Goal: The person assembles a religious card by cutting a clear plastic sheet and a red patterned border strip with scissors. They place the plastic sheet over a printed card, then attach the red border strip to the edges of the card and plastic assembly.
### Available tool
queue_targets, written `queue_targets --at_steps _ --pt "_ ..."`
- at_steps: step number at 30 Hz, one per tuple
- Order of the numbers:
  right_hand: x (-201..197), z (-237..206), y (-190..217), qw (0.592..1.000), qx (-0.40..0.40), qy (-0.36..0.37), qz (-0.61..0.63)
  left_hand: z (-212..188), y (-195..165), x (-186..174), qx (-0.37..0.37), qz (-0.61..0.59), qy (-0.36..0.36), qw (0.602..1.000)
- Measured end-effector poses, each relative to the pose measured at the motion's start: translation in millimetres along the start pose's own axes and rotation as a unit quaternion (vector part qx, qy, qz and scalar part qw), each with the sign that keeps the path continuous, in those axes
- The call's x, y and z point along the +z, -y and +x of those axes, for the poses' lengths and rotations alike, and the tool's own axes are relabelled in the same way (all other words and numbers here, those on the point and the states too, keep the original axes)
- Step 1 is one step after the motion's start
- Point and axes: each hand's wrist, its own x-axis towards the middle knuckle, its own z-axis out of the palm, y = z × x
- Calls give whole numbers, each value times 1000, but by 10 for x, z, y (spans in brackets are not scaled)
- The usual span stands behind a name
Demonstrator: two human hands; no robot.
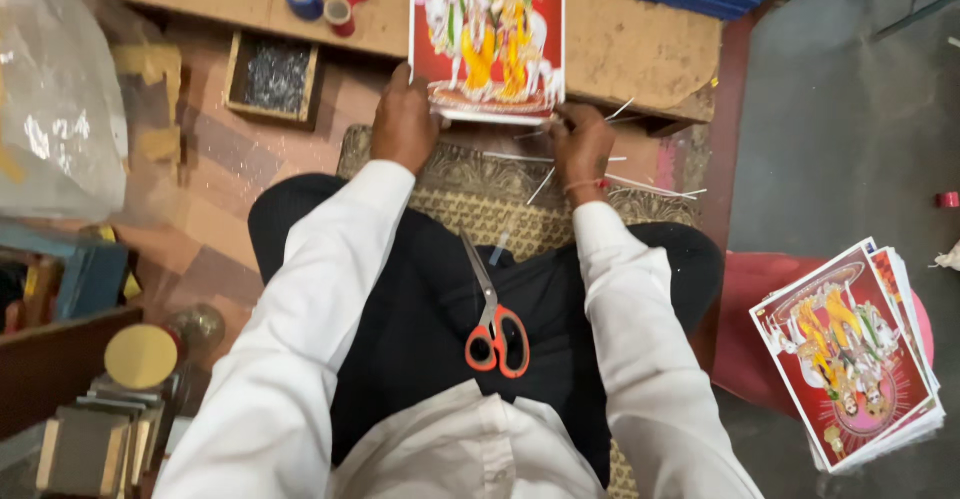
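A glossy red print (489, 34) of brightly robed figures (orange and yellow mostly) lies flat on the low wooden board, its near edge overhanging toward the lap, pinched at both bottom corners.

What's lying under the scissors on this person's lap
The scissors rest on dark trouser fabric, blade tip toward a gold patterned mat. Whatever the handles cover is hidden.
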Motion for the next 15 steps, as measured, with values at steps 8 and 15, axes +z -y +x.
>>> queue_targets --at_steps 8,15 --pt "14 -10 -89 996 -75 -38 -13 -12 -1 -7 -38 38 -12 998" --pt "64 46 -179 996 -63 -37 -42 -8 61 107 -38 51 -16 998"
